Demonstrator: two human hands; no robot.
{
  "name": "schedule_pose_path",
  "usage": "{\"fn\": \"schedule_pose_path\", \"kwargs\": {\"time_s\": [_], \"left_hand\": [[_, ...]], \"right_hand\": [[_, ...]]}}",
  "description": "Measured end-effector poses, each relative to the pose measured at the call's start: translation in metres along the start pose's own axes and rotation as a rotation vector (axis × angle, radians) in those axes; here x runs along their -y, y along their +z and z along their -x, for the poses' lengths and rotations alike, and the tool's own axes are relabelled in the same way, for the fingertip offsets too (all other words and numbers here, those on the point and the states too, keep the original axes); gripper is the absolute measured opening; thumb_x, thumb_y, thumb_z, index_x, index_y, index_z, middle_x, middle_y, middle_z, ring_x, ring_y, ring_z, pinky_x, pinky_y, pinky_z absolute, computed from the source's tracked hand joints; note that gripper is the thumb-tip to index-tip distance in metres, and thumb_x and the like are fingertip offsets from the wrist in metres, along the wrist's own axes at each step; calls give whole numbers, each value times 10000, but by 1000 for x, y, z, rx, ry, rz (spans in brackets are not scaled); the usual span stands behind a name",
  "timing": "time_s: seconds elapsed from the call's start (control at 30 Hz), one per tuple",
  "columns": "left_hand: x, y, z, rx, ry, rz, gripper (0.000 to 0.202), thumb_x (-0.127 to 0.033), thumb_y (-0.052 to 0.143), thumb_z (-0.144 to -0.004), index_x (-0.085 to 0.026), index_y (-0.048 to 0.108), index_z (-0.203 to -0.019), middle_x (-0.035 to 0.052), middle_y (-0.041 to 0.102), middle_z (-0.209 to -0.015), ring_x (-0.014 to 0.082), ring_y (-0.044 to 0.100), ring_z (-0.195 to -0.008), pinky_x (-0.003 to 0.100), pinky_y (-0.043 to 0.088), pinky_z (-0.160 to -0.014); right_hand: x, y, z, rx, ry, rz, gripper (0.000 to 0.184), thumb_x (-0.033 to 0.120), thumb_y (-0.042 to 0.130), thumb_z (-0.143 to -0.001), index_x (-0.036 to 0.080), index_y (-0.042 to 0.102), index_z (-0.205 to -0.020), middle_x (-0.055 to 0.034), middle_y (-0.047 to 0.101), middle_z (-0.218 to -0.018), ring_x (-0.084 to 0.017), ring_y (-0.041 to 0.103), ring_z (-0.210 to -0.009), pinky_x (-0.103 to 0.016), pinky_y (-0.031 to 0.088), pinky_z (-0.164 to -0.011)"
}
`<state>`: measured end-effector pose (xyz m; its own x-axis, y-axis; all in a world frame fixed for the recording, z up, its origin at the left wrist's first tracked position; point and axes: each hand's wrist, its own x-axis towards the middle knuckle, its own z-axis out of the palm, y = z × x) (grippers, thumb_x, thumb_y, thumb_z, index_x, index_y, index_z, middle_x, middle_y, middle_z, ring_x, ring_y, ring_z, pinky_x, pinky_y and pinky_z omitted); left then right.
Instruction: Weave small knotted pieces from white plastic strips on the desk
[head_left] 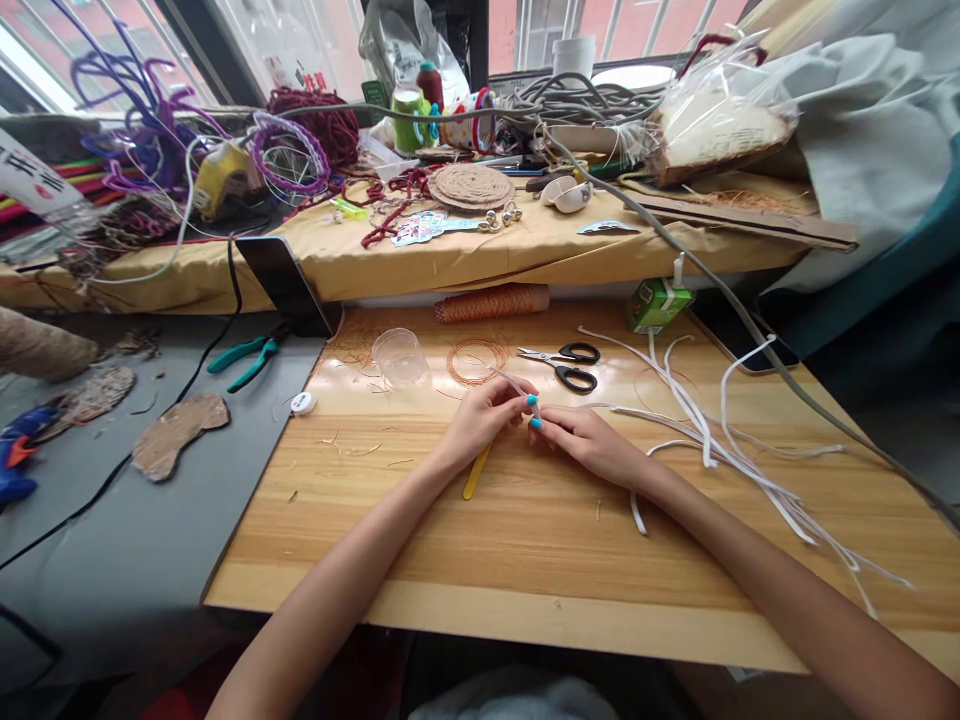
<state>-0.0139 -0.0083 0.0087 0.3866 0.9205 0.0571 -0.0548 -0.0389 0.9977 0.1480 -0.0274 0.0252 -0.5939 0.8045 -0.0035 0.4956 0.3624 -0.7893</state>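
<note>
Pale wooden tabletop (pixel 525 540) below a window ledge heaped with craft clutter. Just in front of the scissors (pixel 566 366), a thin white strip (pixel 513 384) is held where two sets of fingertips meet. Its long axis slants up and left, and its free end stops short of the scissors' blade tips. The left hand (pixel 484 415) is closed round its middle; the right hand (pixel 589 440), fingers curled, pinches the lower end. A yellow stick (pixel 476 476) pokes out beneath the left hand. Left of the scissors lie a coil of copper cord (pixel 477 361) and a clear cup (pixel 399 357); right of them trail loose white strips (pixel 705 430)
</note>
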Motion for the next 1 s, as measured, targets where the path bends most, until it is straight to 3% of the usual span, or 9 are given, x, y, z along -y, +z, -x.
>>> {"fn": "schedule_pose_path", "kwargs": {"time_s": [0.33, 0.47, 0.63, 1.0], "left_hand": [[0, 0, 0, -67, 32, 52, 197, -287, 554, -702, -137, 543, -830, 3, 552, -673, 83, 503, -588, 194, 392, -536], [-1, 0, -1, -92, 46, 53, 178, -267, 550, -705, -138, 540, -827, 13, 571, -713, 89, 517, -634, 185, 381, -534], [-3, 0, 0, -134, 29, 42, 157, -245, 566, -685, -139, 531, -795, 16, 573, -756, 94, 522, -662, 189, 380, -551], [1, -1, -1, -57, 18, 56, 151, -251, 569, -683, -142, 520, -775, -2, 568, -691, 95, 526, -647, 192, 374, -572]], "right_hand": [[-3, 2, -1, -107, 68, -166, 269, 327, 403, -802, 175, 568, -949, -16, 574, -794, -113, 476, -637, -222, 371, -602], [-6, 4, -2, -155, 123, -282, 321, 367, 383, -805, 165, 567, -974, -15, 551, -717, -95, 440, -550, -210, 351, -512], [-8, 5, -2, -162, 168, -383, 339, 391, 377, -806, 157, 554, -977, 19, 444, -579, -69, 341, -452, -198, 270, -415], [-2, 1, -1, -139, 207, -426, 340, 407, 350, -817, 139, 559, -805, 46, 366, -480, -67, 317, -422, -204, 245, -417]]}}
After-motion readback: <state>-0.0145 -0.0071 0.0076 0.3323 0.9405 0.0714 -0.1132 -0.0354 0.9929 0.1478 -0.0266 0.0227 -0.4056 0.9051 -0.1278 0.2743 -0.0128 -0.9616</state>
